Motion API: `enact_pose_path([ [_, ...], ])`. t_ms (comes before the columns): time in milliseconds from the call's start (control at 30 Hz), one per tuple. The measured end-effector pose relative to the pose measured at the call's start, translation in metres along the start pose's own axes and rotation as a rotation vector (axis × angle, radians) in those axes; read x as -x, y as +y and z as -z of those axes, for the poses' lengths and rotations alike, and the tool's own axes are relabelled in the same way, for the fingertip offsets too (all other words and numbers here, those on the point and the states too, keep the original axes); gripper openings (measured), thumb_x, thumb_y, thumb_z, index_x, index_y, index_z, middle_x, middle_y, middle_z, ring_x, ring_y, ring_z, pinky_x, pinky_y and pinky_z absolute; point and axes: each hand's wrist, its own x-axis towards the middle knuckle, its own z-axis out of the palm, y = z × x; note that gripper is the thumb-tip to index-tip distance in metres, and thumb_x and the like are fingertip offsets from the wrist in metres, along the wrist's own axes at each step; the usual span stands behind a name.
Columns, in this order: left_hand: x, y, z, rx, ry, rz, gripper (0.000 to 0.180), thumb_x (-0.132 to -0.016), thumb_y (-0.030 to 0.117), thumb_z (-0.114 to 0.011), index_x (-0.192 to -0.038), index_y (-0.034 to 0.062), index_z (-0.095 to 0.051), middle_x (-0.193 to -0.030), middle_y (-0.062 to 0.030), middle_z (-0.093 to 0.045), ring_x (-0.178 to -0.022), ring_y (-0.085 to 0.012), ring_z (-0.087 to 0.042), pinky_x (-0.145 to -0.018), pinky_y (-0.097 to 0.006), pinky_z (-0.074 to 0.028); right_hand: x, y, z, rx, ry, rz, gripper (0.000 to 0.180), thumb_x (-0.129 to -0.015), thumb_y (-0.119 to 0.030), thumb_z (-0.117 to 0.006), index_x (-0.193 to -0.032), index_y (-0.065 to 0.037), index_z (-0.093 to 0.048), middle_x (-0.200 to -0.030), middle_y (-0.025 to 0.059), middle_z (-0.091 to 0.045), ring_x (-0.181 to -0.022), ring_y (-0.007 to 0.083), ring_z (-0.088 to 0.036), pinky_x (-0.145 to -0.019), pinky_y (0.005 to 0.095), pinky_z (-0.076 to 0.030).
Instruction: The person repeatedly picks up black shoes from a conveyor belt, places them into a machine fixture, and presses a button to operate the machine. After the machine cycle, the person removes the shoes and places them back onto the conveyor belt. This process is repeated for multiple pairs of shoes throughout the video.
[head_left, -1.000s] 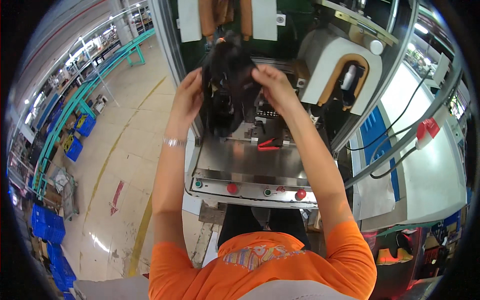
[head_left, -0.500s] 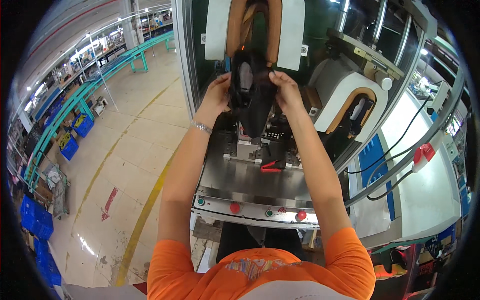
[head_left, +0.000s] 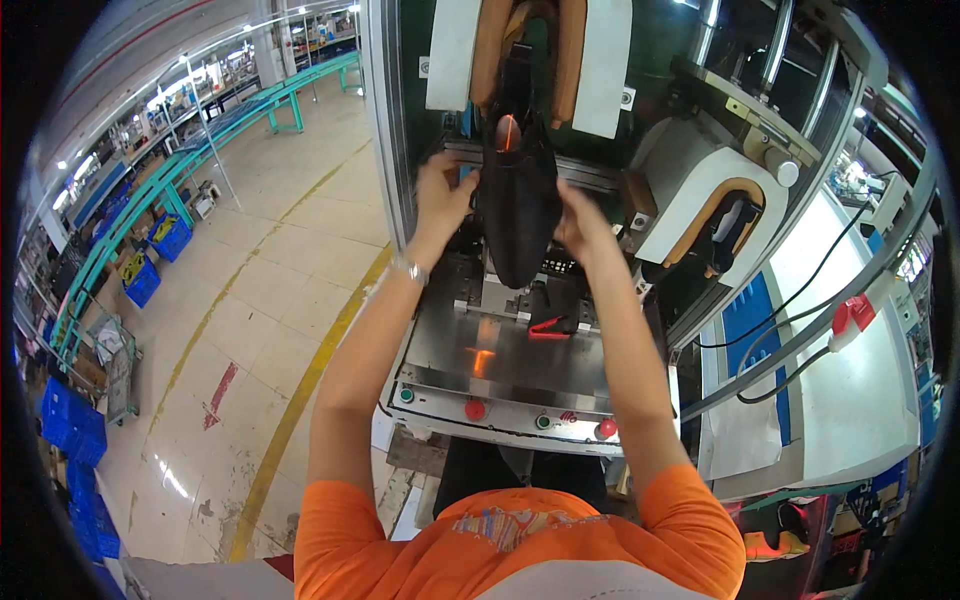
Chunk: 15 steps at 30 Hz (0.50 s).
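A black shoe upper (head_left: 520, 215) sits at the left station of a machine, toe toward me and heel end up by the brown-padded clamp (head_left: 570, 60). A bright orange line of light falls in its opening. My left hand (head_left: 440, 205) is just left of the shoe, thumb and fingers apart, holding nothing I can see. Beside the shoe's right flank is my right hand (head_left: 585, 228), smeared by motion; whether it touches the shoe I cannot tell. A red-handled tool (head_left: 547, 330) lies on the metal bed below the toe.
On the right stands a second padded clamp (head_left: 712, 225) with a dark form inside. Red and green buttons (head_left: 474, 410) line the machine's front panel (head_left: 510, 425). A cable with a red-and-white connector (head_left: 852, 318) hangs at right. Blue crates (head_left: 72, 420) stand on the floor at left.
The black shoe upper, held between both hands before, now sits at the left station with its toe toward me. Both hands have moved lower along its sides; the left has come away from it.
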Motion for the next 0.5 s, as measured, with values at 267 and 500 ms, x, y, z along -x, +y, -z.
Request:
enact_pose_path([
  [267, 0.031, 0.101, 0.027, -0.717, -0.097, -1.056, 0.033, -0.075, 0.011, -0.062, -0.107, 0.0062, -0.058, -0.103, -0.0061, -0.056, -0.106, -0.0242, -0.049, -0.092, -0.039, -0.034, 0.04, 0.14, 0.028, -0.591, -0.197, -0.273, 0.021, -0.084, -0.036, -0.063, -0.092, -0.016, -0.062, -0.101, -0.0005, -0.063, -0.101, 0.017, -0.052, -0.09, 0.0392, -0.036],
  [500, 0.069, 0.082, 0.03, -0.895, -0.2, -0.756, 0.035, -0.074, 0.008, -0.061, -0.11, 0.0091, -0.059, -0.114, -0.0065, -0.049, -0.111, -0.0289, -0.041, -0.093, -0.045, -0.031, -0.018, 0.152, 0.054, -0.401, 0.046, -0.154, 0.026, -0.087, -0.04, -0.058, -0.099, -0.017, -0.058, -0.095, -0.0031, -0.061, -0.092, 0.0128, -0.052, -0.076, 0.0345, -0.04],
])
